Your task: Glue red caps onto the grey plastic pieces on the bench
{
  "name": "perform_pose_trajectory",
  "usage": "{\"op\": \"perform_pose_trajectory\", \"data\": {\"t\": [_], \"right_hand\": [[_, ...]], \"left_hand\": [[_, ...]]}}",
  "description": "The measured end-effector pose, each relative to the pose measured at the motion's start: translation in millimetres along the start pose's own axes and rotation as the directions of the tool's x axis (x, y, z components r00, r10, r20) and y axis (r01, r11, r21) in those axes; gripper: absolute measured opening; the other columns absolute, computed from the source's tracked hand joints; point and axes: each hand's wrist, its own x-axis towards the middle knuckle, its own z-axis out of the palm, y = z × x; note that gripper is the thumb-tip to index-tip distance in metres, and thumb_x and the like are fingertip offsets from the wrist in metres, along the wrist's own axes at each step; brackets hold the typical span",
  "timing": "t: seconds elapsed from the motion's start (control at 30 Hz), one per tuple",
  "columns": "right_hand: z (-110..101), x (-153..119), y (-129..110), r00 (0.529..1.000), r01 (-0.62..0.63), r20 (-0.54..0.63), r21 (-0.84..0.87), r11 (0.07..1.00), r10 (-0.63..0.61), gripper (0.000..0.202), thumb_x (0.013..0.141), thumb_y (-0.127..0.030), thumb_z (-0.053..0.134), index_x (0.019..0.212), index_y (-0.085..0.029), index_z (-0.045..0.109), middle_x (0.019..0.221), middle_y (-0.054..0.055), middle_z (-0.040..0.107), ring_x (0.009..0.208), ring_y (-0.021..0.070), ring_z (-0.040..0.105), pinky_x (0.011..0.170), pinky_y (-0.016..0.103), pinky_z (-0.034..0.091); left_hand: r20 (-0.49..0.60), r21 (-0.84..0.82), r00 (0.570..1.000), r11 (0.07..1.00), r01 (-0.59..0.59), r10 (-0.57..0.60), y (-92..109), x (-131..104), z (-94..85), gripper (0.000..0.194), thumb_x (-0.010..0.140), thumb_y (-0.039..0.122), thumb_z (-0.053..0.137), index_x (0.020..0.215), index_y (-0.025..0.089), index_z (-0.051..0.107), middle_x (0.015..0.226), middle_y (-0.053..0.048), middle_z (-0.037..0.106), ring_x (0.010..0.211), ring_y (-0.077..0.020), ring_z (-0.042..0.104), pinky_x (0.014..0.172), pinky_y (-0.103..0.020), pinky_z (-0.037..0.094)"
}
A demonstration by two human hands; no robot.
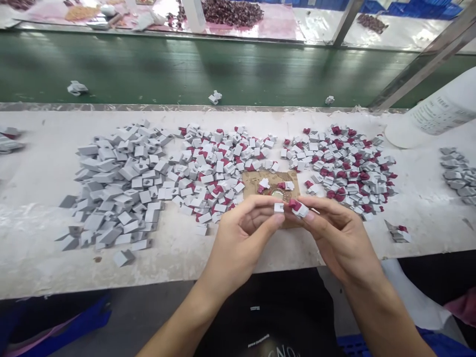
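Observation:
Between the thumb and fingertips of my left hand (247,230) is a small white plastic block (278,208). My right hand (336,230) pinches a grey-and-maroon plastic piece (298,208) close beside it. Both hands are above a piece of brown cardboard (256,179), where a couple of loose white-and-maroon pieces (286,186) lie. To the left is a heap of plain grey blocks (122,181). Grey blocks with maroon parts (219,168) are piled behind my left hand, and another maroon-and-grey pile (345,168) lies behind my right hand.
A green conveyor belt (148,69) runs across behind the white table (40,238), with a few grey pieces on it. A large white bottle (435,111) and a metal post (420,62) stand at the right. More grey parts (459,173) lie at the right edge.

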Motion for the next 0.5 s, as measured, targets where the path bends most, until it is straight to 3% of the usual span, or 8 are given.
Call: {"op": "perform_pose_trajectory", "data": {"t": [0.27,0.4,0.5], "right_hand": [[0,-3,-1,0.997,0.058,0.047,-0.059,0.997,-0.055,0.016,0.104,-0.031,0.094,0.117,-0.041,0.098,0.119,0.002,0.095,0.109,0.0222,0.093,0.101,0.034,0.077],[3,0,-9,0.991,0.103,0.105,-0.165,0.981,-0.087,0.023,0.104,-0.022,0.091,0.118,-0.039,0.098,0.11,0.003,0.093,0.103,0.02,0.091,0.091,0.028,0.076],[5,6,-19,0.981,0.122,0.166,-0.148,0.982,-0.097,0.024,0.103,-0.021,0.09,0.115,-0.04,0.099,0.107,0.002,0.092,0.101,0.0214,0.091,0.088,0.03,0.077]], "left_hand": [[0.028,0.012,1.0,1.0,0.009,-0.009,-3,2,-0.7,0.013,0.105,0.027,0.086,0.117,0.025,0.087,0.117,-0.005,0.091,0.11,-0.0254,0.091,0.104,-0.04,0.078],[0.054,0.087,0.998,0.996,-0.024,0.02,-1,5,-5.8,0.01,0.104,0.026,0.086,0.113,0.028,0.089,0.113,-0.004,0.09,0.103,-0.0252,0.09,0.097,-0.039,0.079],[0.067,0.144,0.996,0.987,-0.065,0.056,10,7,-9.6,0.01,0.102,0.026,0.086,0.11,0.03,0.09,0.108,-0.003,0.089,0.099,-0.0252,0.09,0.091,-0.038,0.08]]}}
